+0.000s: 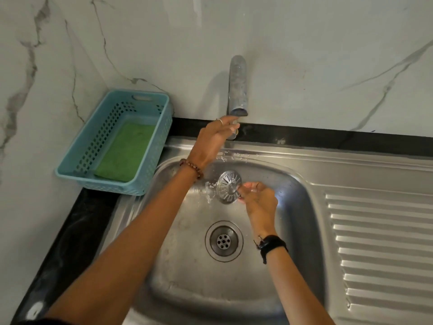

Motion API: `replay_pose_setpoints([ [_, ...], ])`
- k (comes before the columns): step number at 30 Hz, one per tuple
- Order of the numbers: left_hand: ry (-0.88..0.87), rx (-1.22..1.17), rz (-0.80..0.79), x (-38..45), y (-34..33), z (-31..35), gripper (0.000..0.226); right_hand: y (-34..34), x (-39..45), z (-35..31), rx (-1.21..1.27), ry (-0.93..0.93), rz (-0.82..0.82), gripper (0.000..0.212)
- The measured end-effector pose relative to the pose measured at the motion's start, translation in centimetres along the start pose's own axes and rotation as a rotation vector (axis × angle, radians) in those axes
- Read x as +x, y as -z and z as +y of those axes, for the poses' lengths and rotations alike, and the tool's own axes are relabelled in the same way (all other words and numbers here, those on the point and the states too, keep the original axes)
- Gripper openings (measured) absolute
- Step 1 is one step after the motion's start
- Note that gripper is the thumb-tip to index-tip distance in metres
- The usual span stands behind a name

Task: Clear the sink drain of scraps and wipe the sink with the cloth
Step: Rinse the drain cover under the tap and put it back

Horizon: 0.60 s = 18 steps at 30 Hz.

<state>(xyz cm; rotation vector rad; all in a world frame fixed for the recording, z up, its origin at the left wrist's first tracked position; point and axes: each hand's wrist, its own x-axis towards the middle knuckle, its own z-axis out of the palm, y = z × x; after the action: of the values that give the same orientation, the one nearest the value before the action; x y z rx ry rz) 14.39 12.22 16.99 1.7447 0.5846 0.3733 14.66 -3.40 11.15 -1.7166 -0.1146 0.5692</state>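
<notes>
strainer (229,186) lifted out of drain, held on edge above sink basin (187,266), water splashing off its left side. our right hand (259,200) pinches strainer at its 3 o'clock rim. open drain (224,241) sits at 6 o'clock from strainer. our left hand (214,139), fingers extended, reaches tap (237,86) at 12 o'clock; grip on it not clear. blue basket (150,184) at 9 o'clock holds green cloth (125,151).

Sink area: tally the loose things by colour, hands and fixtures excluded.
Silver: 1, the drain strainer held in the right hand
Green: 1, the scrub pad
Blue: 1, the basket holding it
Total: 3
</notes>
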Motion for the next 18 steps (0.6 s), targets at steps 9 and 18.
replay_pose_setpoints([
  [9,0.166,0.641,-0.105,-10.3,-0.8,-13.1,0.051,-0.2,-1.2,4.1,-0.936,0.492,-0.146,0.004],
  [18,0.17,1.089,-0.41,-16.8,-3.8,-20.6,0.068,-0.4,-1.4,12.5,-0.724,-0.169,0.027,0.012],
])
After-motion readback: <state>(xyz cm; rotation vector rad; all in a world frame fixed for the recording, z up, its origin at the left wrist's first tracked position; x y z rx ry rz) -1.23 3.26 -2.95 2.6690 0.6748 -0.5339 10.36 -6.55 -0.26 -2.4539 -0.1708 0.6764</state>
